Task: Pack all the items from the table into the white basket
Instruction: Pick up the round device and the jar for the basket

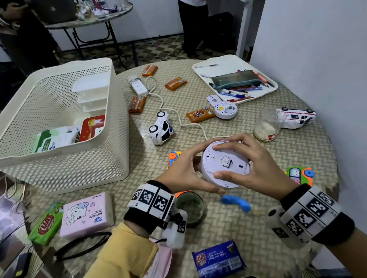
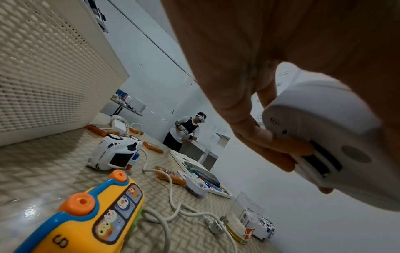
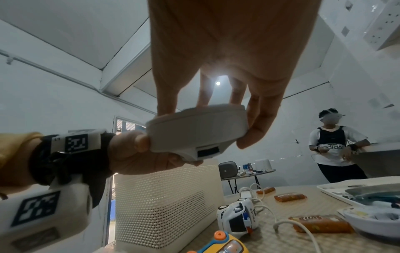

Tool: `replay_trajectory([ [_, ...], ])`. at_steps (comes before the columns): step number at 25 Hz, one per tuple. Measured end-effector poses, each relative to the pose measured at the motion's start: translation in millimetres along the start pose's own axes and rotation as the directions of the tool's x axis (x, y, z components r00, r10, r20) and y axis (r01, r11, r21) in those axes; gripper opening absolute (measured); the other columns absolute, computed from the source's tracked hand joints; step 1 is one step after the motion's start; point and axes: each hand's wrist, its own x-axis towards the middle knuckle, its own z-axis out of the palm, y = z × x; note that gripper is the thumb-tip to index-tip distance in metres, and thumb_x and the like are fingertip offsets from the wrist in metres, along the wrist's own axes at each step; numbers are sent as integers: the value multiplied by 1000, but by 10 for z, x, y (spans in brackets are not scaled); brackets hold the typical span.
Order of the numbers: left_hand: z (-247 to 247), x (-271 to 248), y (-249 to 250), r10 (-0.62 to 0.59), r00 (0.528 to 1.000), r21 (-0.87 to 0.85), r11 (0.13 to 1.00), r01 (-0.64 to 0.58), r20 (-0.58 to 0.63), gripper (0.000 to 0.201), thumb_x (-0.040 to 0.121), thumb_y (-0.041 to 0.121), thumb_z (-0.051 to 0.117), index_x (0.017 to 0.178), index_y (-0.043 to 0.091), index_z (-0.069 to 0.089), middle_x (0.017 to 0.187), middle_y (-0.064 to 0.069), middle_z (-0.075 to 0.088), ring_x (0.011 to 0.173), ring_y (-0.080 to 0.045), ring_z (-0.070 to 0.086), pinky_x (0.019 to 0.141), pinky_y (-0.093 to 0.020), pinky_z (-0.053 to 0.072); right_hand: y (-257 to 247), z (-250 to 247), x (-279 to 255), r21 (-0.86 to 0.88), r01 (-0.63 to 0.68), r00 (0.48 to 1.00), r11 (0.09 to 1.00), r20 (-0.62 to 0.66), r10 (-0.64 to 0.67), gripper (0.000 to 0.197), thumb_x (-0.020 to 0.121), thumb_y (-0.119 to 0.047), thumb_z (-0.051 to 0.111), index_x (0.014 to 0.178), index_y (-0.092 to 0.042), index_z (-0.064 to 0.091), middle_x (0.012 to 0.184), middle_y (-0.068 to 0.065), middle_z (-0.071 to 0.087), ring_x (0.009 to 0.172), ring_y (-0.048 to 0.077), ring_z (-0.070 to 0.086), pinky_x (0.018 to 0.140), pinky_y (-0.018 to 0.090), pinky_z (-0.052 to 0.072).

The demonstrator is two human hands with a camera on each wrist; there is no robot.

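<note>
round white device (image 1: 225, 164) held above the table, underside up | left hand (image 1: 182, 176) grips its left edge, right hand (image 1: 251, 162) curls over its right rim | white basket (image 1: 114, 131) sits well left | woven-pattern table (image 1: 239, 220) strewn with toys, soap bars | white walls, patterned floor

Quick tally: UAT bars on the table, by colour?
Orange bars: 4
Green bar: 1
Blue bar: 1
Total: 6
</note>
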Motion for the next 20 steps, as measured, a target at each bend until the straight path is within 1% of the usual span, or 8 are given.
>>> replay_trajectory([
  [2, -4, -3, 1, 0, 1000, -1, 1000, 0, -8, 95, 55, -4, 88, 138, 18, 46, 135, 0, 54, 119, -17, 58, 94, -39, 52, -13, -2, -9, 23, 13, 999, 1000, -50, -12, 59, 65, -56, 74, 115, -26, 64, 116, -4, 53, 113, 3, 51, 89, 14, 42],
  [4, -8, -8, -12, 0, 1000, -6, 1000, 0, -20, 96, 55, -3, 89, 138, 18, 46, 136, 0, 54, 119, -17, 57, 94, -41, 52, -15, -28, -29, 48, 29, 998, 998, -63, -26, 61, 65, -53, 76, 114, -20, 64, 117, -4, 57, 113, 3, 53, 84, 12, 44],
  [6, -1, -14, -35, 0, 999, -9, 1000, 0, -39, 96, 55, 1, 90, 138, 18, 46, 135, -1, 54, 119, -19, 58, 94, -45, 52, -11, -49, -57, 59, 30, 996, 998, -87, -25, 62, 63, -53, 77, 113, -18, 64, 120, -5, 58, 116, 2, 52, 82, 12, 46],
  [9, 43, -16, -57, 24, 994, 17, 1000, -22, -111, 94, 53, 6, 92, 133, 17, 45, 131, -2, 54, 117, -23, 57, 94, -48, 51, 4, -26, -87, 88, -7, 980, 996, -196, 24, 63, 55, -52, 83, 103, -14, 67, 116, -4, 61, 113, 3, 55, 77, 17, 50],
  [12, 105, -11, -83, 56, 985, 58, 997, -47, -165, 93, 50, 6, 93, 129, 14, 43, 129, -1, 53, 117, -20, 56, 93, -42, 52, 18, 29, -96, 106, -45, 960, 993, -271, 72, 63, 50, -49, 86, 94, -9, 66, 110, -2, 62, 110, 3, 58, 76, 19, 52],
  [15, 151, -18, -101, 79, 977, 76, 995, -65, -197, 94, 50, 6, 93, 129, 14, 42, 128, 1, 53, 115, -17, 57, 90, -36, 53, 48, 35, -103, 114, -53, 953, 992, -290, 84, 66, 48, -52, 88, 91, -8, 63, 106, -3, 63, 109, 2, 58, 76, 19, 53],
  [17, 162, -11, -123, 74, 980, 65, 996, -63, -186, 95, 52, 6, 93, 130, 14, 40, 130, 1, 51, 118, -16, 55, 94, -36, 51, 64, 44, -117, 101, -57, 951, 993, -296, 85, 66, 48, -51, 88, 91, -8, 63, 105, -4, 62, 108, 1, 58, 76, 20, 53],
  [20, 162, 25, -186, 59, 988, 53, 997, -52, -140, 97, 55, 6, 91, 135, 14, 38, 134, -1, 51, 126, -19, 49, 102, -40, 46, 103, 67, -141, 106, -60, 957, 993, -276, 88, 62, 53, -48, 85, 97, -10, 63, 106, -3, 62, 108, 2, 57, 77, 20, 53],
])
